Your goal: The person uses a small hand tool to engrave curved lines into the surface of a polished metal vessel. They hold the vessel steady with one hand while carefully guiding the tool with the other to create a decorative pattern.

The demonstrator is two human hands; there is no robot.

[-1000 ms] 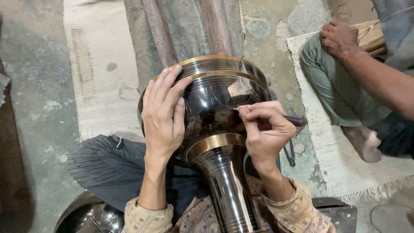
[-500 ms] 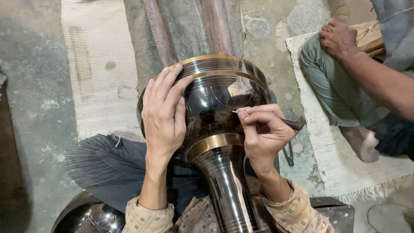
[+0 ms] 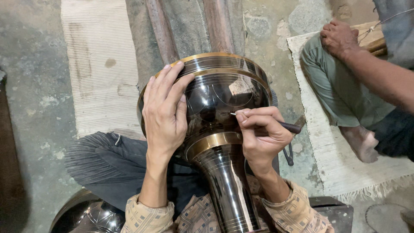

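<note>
On the lap lies a dark vase (image 3: 215,112); left hand (image 3: 164,114) flat on it, right hand (image 3: 261,136) pinching a thin tool (image 3: 276,125). 1 slip could scratch it wrong

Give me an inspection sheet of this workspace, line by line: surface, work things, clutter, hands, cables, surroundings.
Surface: rough concrete floor with a pale woven mat.
Job's things: dark polished metal vase with brass bands, lying across the lap; thin engraving tool, tip on the vase's bulb.
Clutter: second shiny metal vessel at lower left; two rusty pipes beyond the vase.
Hands: left hand flat on the bulb, steadying it; right hand pinching the tool like a pen.
Cables: nothing seen.
Surroundings: another person's hand and bare foot on a fringed mat at right.
</note>
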